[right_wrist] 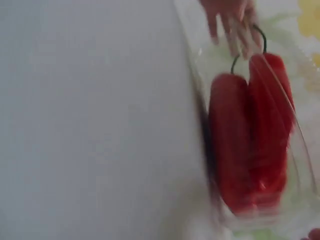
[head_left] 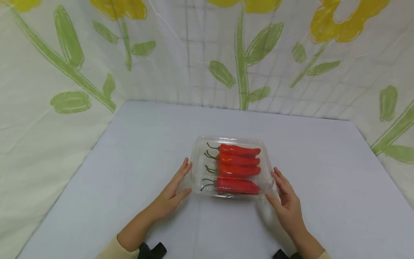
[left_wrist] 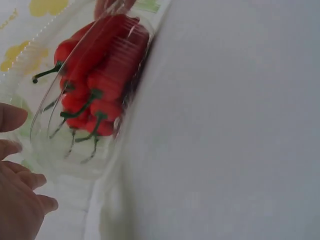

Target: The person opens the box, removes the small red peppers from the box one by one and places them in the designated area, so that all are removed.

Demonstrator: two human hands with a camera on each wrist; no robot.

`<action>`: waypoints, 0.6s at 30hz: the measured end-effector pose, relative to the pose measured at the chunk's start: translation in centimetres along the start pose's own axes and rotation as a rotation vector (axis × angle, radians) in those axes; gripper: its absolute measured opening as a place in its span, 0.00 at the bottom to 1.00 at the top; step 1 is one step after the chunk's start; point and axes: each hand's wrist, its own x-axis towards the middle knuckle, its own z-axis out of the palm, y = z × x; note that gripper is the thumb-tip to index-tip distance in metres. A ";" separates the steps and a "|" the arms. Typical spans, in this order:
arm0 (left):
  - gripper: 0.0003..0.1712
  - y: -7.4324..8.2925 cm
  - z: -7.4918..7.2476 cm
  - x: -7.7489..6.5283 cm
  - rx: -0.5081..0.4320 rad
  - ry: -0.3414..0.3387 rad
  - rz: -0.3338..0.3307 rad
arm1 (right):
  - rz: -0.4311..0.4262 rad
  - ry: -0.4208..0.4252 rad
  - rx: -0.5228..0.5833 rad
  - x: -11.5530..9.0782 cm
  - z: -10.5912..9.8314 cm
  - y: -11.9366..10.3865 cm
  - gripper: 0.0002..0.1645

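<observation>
A clear plastic clamshell box lies on the table with its lid down. Inside it, several red peppers lie side by side, their green stems toward the left. My left hand is at the box's left side, fingers extended; the left wrist view shows its fingertips close to the plastic, and whether they touch is unclear. At the right side, my right hand has thumb and fingers spread against the box's edge. Only a bit of its fingertips shows in the blurred right wrist view.
A pale table extends around the box on all sides. Behind it hangs a whitish curtain printed with yellow flowers and green leaves, also lining the left and right sides. Black wrist mounts show at the bottom.
</observation>
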 end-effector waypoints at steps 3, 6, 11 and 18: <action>0.38 0.1 -1.3 1.1 0.008 -0.025 0.016 | -0.002 -0.046 -0.007 1.2 -1.0 -0.5 0.37; 0.39 0.1 -2.3 2.9 -0.002 -0.044 0.020 | -0.014 -0.106 -0.007 2.7 -1.8 -0.7 0.40; 0.40 -0.3 -3.2 5.8 -0.025 -0.077 -0.013 | -0.078 -0.163 0.017 5.2 -2.7 -0.6 0.44; 0.42 -0.8 -4.0 9.3 -0.039 -0.084 0.011 | 0.085 -0.324 -0.090 9.1 -3.6 1.9 0.48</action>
